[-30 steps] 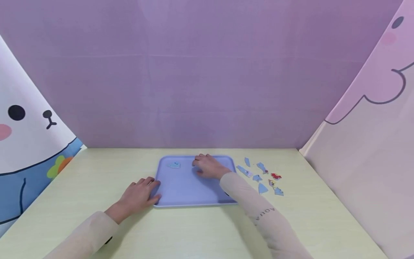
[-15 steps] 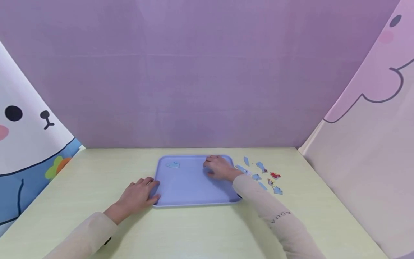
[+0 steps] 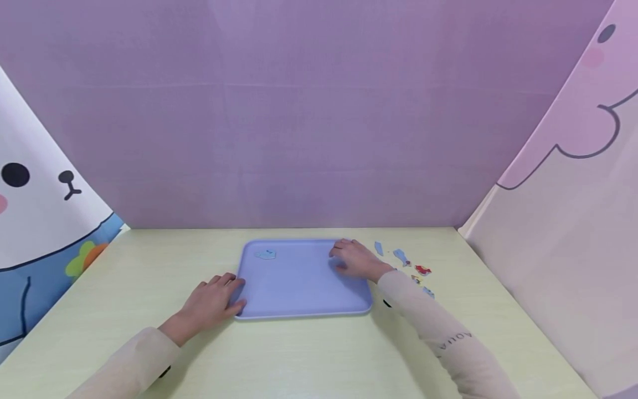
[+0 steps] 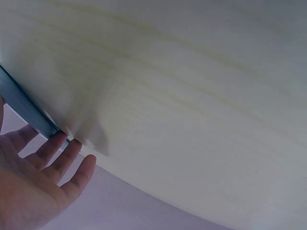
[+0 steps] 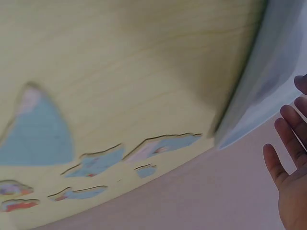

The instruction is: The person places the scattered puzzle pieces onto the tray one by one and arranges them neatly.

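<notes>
A shallow lavender tray lies on the table, with one light blue jigsaw piece near its far left corner. My left hand rests at the tray's left edge; in the left wrist view its fingers are extended, with tips at the rim. Over the tray's right part hovers my right hand, fingers loosely bent. The right wrist view shows that hand with spread fingers and nothing in them. Several loose jigsaw pieces, including a red one, lie right of the tray, partly hidden by my right sleeve.
A pale wooden table bears everything. In the right wrist view, a blue triangular piece lies nearest, with smaller pieces beyond it. A purple backdrop rises behind the table, and printed cartoon panels stand at both sides.
My right hand has moved rightward across the tray toward its right edge, and its sleeve now covers more of the loose pieces. My left hand stays at the tray's left edge.
</notes>
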Demonstrator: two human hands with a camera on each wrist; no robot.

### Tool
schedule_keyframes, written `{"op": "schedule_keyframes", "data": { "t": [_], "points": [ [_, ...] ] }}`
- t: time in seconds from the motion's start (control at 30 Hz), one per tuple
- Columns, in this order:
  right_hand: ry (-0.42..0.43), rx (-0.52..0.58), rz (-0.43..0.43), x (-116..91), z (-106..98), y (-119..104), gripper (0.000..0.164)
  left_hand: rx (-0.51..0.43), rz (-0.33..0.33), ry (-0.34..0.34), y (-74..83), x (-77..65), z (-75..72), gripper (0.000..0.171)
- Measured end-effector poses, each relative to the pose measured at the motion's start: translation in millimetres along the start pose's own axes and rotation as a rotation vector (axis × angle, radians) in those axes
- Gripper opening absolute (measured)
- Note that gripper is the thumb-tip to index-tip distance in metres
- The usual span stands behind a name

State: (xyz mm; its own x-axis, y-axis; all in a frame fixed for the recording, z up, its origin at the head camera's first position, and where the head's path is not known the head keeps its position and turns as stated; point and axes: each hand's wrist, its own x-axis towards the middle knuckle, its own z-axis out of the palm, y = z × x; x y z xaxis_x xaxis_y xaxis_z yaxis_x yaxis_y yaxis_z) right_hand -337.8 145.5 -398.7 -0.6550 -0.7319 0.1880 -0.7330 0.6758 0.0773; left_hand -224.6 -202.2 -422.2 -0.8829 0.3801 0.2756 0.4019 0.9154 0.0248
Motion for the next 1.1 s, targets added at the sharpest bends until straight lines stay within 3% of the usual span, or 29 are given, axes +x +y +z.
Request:
{"op": "schedule_keyframes", "data": {
  "t": [0.47, 0.9, 1.1],
  "points": [
    [-0.024, 0.053, 0.125, -32, -8, 17, 0.028, -0.002, 0.015, 0.017, -0.6, 0.6, 1.0, 0.045],
    [0.115, 0.033, 0.113, -62, -4, 40, 0.025, -0.008, 0.005, 0.012, -1.0, 0.7, 2.1, 0.045],
    [0.131, 0.01, 0.118, -70, -1, 49, 0.025, -0.005, 0.006, 0.012, -0.5, 0.9, 1.9, 0.045]
  ]
}}
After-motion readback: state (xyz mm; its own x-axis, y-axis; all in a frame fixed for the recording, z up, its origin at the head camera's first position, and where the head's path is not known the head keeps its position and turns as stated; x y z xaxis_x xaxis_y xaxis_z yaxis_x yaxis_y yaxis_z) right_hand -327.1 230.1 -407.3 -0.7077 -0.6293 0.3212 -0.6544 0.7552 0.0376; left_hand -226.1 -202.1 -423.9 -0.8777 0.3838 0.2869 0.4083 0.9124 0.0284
